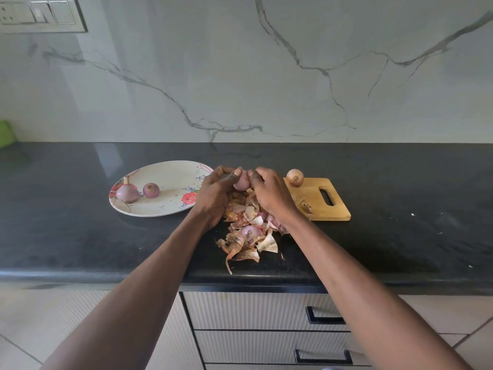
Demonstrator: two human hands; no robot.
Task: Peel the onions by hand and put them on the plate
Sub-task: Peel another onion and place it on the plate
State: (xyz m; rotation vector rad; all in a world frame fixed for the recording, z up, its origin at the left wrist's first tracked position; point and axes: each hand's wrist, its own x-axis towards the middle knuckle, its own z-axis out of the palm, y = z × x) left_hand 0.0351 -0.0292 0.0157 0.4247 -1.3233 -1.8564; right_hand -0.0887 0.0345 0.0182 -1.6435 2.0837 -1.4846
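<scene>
Centrally, just above the frame's middle, a partly peeled onion (242,181) is held between both hands: the fingers of the left hand (213,194) are curled round its left side, thumb tip on top, while the fingers of the right hand (269,192) are bent and pinched against its upper right edge. Directly below the hands, a heap of onion skins (249,231) is spread on the black counter (80,236) towards its front edge. Left of the hands, two peeled onions (128,193) (151,190) are seen side by side on the flowered plate (170,173). Right of the hands, an unpeeled onion (295,177) is set on the far left corner of the wooden cutting board (317,206).
</scene>
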